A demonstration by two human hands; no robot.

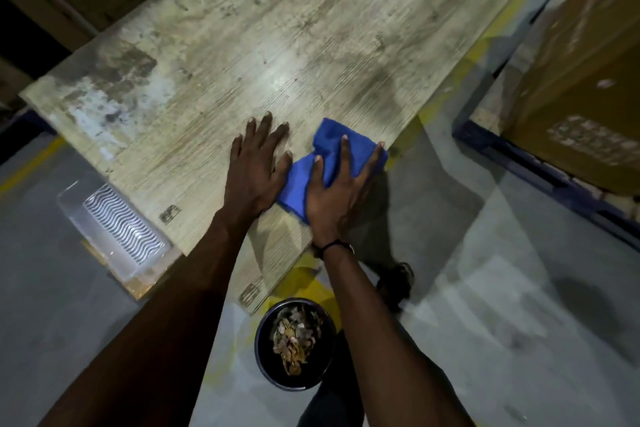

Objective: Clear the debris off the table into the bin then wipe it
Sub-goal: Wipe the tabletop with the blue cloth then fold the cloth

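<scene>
A worn, stained wooden table (221, 55) runs from the upper right down to the near corner. My right hand (337, 194) presses flat with spread fingers on a folded blue cloth (327, 144) near the table's right edge. Beside it my left hand (258, 170) rests flat on the bare wood, fingers straight, its thumb side touching the cloth. On the floor just below the table's near corner stands a round black bin (268, 362) with brown dry debris (294, 340) in it.
A clear plastic tray (114, 232) with a wavy ribbed bottom sits under the table's left edge. At the right stands a large cardboard box (581, 80) on a blue frame. The grey floor has yellow markings. My shoe (398, 281) shows near the bin.
</scene>
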